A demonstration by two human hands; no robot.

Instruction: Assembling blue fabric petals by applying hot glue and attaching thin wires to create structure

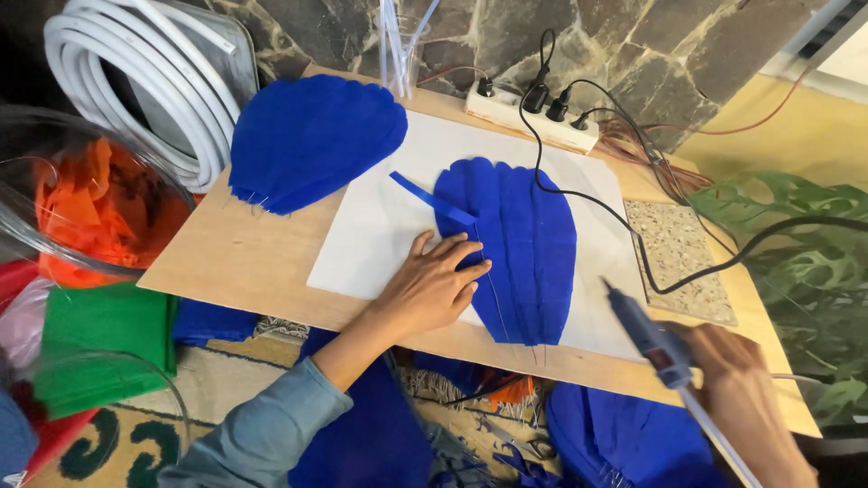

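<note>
My left hand (pixel 432 285) lies flat, fingers spread, on the left edge of a blue petal-shaped fabric piece (pixel 524 244) spread over a white sheet (pixel 380 226). A narrow blue strip (pixel 432 201) sticks out from the piece just above my fingers. My right hand (pixel 746 389) grips a blue glue gun (pixel 646 334) whose nozzle points up-left, close to the fabric's right edge. A clear glue stick juts out of its back, and its black cord (pixel 633 226) runs across the fabric. A stack of similar blue petals (pixel 312 140) rests at the board's far left.
The wooden board (pixel 235 262) carries a white power strip (pixel 529 113) with plugs and a speckled stone tile (pixel 678 258). White coiled hose (pixel 145 81), a clear bowl of orange scraps (pixel 90 208), green fabric (pixel 104 339) lie left; leafy plant (pixel 805 253) right; blue fabric below.
</note>
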